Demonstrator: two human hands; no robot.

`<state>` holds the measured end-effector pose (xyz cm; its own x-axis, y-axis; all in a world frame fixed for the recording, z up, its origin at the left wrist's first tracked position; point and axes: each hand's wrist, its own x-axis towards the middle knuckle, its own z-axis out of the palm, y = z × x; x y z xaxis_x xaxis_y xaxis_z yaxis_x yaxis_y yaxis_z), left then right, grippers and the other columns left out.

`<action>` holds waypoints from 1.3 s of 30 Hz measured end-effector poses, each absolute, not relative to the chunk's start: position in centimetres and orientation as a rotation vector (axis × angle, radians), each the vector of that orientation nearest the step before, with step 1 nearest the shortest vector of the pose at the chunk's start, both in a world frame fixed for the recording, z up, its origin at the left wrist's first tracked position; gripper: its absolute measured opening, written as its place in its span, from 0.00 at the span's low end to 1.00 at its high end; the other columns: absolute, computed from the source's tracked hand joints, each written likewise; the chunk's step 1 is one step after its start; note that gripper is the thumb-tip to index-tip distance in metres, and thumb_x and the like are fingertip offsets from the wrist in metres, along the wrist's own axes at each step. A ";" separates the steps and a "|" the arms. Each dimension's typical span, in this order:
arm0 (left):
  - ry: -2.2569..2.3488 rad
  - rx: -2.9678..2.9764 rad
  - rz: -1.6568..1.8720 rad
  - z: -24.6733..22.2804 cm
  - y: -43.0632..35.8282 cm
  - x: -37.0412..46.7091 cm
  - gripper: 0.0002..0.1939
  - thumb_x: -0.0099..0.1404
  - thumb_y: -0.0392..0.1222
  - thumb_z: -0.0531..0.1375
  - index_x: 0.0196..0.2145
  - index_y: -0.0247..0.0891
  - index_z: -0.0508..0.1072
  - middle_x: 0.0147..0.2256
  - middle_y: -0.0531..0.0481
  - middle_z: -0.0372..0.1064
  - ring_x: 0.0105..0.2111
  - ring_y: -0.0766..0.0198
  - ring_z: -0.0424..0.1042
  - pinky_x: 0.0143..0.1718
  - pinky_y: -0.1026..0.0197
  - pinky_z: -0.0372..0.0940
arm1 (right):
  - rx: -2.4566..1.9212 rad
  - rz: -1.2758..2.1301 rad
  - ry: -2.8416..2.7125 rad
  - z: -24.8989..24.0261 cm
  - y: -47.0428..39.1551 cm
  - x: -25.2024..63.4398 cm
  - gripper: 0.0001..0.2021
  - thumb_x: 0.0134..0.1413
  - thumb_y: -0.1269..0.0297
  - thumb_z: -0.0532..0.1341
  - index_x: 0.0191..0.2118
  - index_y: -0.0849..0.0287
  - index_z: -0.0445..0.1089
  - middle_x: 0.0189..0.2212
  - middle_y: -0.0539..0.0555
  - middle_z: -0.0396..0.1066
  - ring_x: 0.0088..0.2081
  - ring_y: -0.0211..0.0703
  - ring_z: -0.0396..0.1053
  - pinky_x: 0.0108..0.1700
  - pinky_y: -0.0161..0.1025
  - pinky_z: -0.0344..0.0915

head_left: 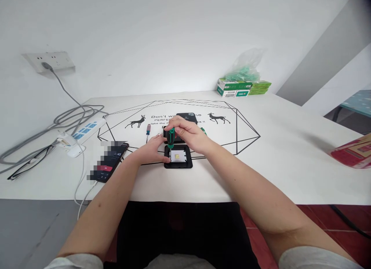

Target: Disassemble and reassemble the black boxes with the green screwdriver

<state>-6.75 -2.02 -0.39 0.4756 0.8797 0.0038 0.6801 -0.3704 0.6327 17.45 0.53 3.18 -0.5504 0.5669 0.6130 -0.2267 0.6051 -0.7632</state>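
A green and black screwdriver [171, 138] stands upright, its tip down at the left part of a small black frame [189, 164]. Inside that frame lies a white plate [181, 156] with a yellowish square. My right hand [188, 133] grips the screwdriver's handle from above. At the frame's left edge, my left hand [153, 150] has its fingers apart, with fingertips near the screwdriver's shaft and the plate. Behind the frame, another black piece is partly hidden by my hands. A dark box-like object [189, 116] lies beyond my right hand.
A second screwdriver [148, 130] lies left of my hands. Farther left are a phone [113, 162], glasses [30, 162], a power strip [87, 134] and grey cables. Green and white boxes [234, 87] stand at the back; a red package [353, 152] sits at the right edge.
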 end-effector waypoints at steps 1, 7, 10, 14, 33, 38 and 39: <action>1.296 2.148 0.442 -0.3 -2.0 -6.7 0.53 0.55 0.61 0.78 0.73 0.52 0.67 0.76 0.43 0.57 0.76 0.29 0.54 0.74 0.30 0.57 | -0.263 1.003 -1.898 3.2 0.6 17.5 0.17 0.77 0.49 0.58 0.50 0.50 0.81 0.49 0.55 0.73 0.45 0.42 0.73 0.50 0.46 0.76; 1.325 2.136 0.422 -0.2 -2.0 -6.6 0.51 0.54 0.61 0.78 0.71 0.49 0.69 0.73 0.40 0.62 0.75 0.29 0.57 0.73 0.30 0.60 | -0.216 0.674 -1.985 4.3 -0.2 17.9 0.18 0.76 0.70 0.53 0.48 0.50 0.82 0.46 0.55 0.80 0.50 0.44 0.77 0.57 0.50 0.77; 1.344 2.143 0.379 -0.2 -2.0 -6.6 0.49 0.56 0.61 0.77 0.71 0.49 0.70 0.74 0.41 0.62 0.75 0.30 0.57 0.73 0.31 0.60 | -0.210 0.561 -2.038 5.2 -1.1 18.2 0.19 0.71 0.73 0.55 0.49 0.50 0.82 0.47 0.54 0.82 0.49 0.43 0.79 0.53 0.48 0.79; 1.408 2.108 0.311 0.1 -2.3 -6.4 0.50 0.57 0.59 0.77 0.73 0.49 0.66 0.77 0.41 0.55 0.77 0.32 0.52 0.75 0.33 0.56 | -0.196 0.546 -1.998 5.4 -1.6 17.9 0.08 0.68 0.68 0.65 0.47 0.52 0.82 0.44 0.55 0.84 0.46 0.44 0.80 0.48 0.45 0.80; 1.479 2.093 0.354 1.0 -2.8 -5.9 0.58 0.52 0.61 0.77 0.75 0.51 0.60 0.69 0.39 0.62 0.74 0.28 0.53 0.70 0.29 0.60 | -0.332 0.755 -2.079 4.4 -0.8 17.8 0.16 0.79 0.58 0.52 0.59 0.49 0.75 0.57 0.58 0.74 0.61 0.50 0.73 0.66 0.56 0.72; 1.458 2.134 0.354 1.0 -2.8 -5.9 0.51 0.53 0.59 0.77 0.70 0.50 0.65 0.67 0.39 0.65 0.72 0.28 0.57 0.69 0.30 0.61 | -0.355 0.628 -2.087 4.0 -0.6 17.6 0.21 0.77 0.67 0.49 0.56 0.46 0.78 0.48 0.56 0.65 0.52 0.47 0.69 0.58 0.52 0.74; 1.454 2.136 0.360 1.0 -2.8 -5.9 0.51 0.53 0.59 0.77 0.70 0.50 0.65 0.67 0.39 0.65 0.72 0.29 0.57 0.69 0.30 0.61 | -0.359 0.630 -2.088 4.0 -0.7 17.6 0.21 0.77 0.68 0.49 0.56 0.45 0.78 0.48 0.56 0.65 0.52 0.47 0.69 0.58 0.52 0.74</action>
<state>-5.93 -2.76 1.03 0.3864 0.9195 -0.0727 0.7790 -0.2832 0.5595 17.56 -0.65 3.97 -0.5547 0.4736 0.6841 0.0162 0.8282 -0.5602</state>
